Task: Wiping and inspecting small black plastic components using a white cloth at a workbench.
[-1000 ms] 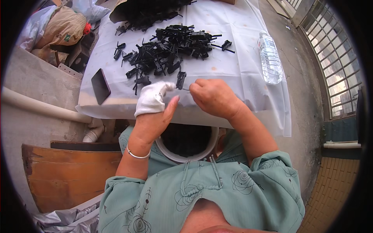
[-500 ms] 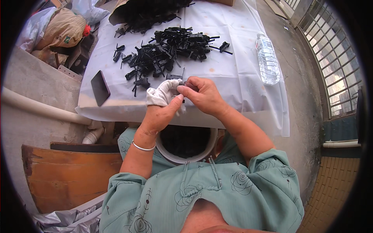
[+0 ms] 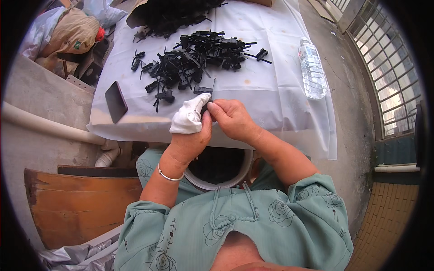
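My left hand has a white cloth covering over its fingers, with the thumb bare. Its fingers are closed around a small black plastic part, mostly hidden between my hands. From the other side my right hand pinches the same part, thumb and curled fingers pressed together. Just beyond them a single black plastic part with a thin stem lies on the table. Farther back is a loose pile of similar black parts with thin sticks poking out.
White plastic sheeting covers the table. A dark phone lies at the left, a clear bottle at the right. Below the front edge, a white-rimmed bucket with dark contents stands between my knees. A black heap lies at the back.
My left hand has turned, so the white covering shows more of its back and sits a little nearer me. The right hand's fingers have dipped toward me, still pinching.
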### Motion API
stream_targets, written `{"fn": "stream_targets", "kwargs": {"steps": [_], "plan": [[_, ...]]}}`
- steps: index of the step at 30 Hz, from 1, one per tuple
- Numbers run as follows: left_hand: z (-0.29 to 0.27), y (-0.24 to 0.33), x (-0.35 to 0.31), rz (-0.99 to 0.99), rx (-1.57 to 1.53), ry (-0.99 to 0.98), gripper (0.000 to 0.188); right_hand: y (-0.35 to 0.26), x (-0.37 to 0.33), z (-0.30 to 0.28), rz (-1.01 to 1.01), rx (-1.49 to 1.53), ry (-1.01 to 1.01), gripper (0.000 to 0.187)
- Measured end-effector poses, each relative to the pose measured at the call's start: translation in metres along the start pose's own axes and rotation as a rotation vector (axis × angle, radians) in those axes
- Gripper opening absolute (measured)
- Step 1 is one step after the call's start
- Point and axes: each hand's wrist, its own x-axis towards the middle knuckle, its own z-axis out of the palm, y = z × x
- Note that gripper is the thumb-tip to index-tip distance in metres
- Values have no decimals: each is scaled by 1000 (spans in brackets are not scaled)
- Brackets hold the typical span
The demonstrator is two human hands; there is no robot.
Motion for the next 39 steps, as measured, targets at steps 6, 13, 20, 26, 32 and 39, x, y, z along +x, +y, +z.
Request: {"fn": "stream_targets", "kwargs": {"steps": [6,13,20,26,32,39], "plan": [[-4,4,-9,-62,66,-24,26,6,1,11,109,81,-46,26],[-13,-10,-12,-467,-720,-10,28,-35,1,-24,-4,-374,-150,17],[-17,-2,-4,-522,-662,-123,30,-17,3,-28,-497,-358,-38,11],[-16,6,-2,-464,-747,-269,28,-22,3,-19,-180,-21,-82,12],[-13,4,-2,-497,-631,-204,21,-20,4,-14,-243,-183,-136,22],[-17,6,-13,-221,-193,-110,24,-16,3,7,-136,-92,-168,26]]}}
